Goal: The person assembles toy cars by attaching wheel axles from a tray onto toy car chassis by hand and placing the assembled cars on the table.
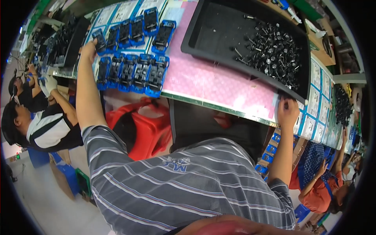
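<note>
At the far left of the table, my left hand point(89, 52) has its fingers closed at the edge of a blue-and-black moulded part point(99, 40), which is tilted beside the end of a row. Several similar parts stand in two rows to its right, such as one in the near row point(127, 72) and one at the far right end point(163, 36). My right hand point(288, 112) is curled at the table's front edge, just below the near right corner of a black tray point(219, 58). Whatever its fingers hold, if anything, is hidden. Many black, screw-like pieces point(276, 53) lie heaped in the tray's right half.
A pink sheet point(219, 88) covers the middle of the table. Below the front edge are a red plastic stool point(147, 127) and blue parts in a carton point(268, 158). Co-workers sit at the left point(51, 121) and right point(319, 192). Another dark tray point(76, 43) stands far left.
</note>
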Tool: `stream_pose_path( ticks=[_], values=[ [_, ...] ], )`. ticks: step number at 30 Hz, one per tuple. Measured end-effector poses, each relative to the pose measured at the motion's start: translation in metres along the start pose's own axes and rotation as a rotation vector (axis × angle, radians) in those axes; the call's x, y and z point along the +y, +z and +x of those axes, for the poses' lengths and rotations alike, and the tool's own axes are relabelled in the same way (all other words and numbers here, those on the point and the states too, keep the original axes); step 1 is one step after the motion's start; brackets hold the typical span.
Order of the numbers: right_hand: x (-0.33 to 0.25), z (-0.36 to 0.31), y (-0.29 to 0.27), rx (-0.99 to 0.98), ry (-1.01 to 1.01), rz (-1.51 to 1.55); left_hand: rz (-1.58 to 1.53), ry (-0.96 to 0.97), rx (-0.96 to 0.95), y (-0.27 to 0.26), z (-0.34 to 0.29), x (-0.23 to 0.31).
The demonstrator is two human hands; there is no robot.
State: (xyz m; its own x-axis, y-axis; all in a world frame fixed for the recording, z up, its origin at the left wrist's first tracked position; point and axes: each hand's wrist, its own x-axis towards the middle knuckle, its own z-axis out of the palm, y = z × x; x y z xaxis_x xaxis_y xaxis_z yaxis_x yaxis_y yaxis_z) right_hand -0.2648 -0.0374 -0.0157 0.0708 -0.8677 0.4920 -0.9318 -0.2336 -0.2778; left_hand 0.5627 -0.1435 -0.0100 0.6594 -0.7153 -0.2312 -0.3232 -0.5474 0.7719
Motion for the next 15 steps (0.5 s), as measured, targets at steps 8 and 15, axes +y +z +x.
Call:
stream_pose_path(
  ticks=[8,15],
  values=[
    [0.006,0.006,-0.006,0.033,0.000,0.042,0.730,0.458,0.139,-0.003,0.013,0.026],
    [0.004,-0.001,0.003,0.002,-0.014,0.036,0.751,0.450,0.489,0.030,-0.096,0.043]
  ],
)
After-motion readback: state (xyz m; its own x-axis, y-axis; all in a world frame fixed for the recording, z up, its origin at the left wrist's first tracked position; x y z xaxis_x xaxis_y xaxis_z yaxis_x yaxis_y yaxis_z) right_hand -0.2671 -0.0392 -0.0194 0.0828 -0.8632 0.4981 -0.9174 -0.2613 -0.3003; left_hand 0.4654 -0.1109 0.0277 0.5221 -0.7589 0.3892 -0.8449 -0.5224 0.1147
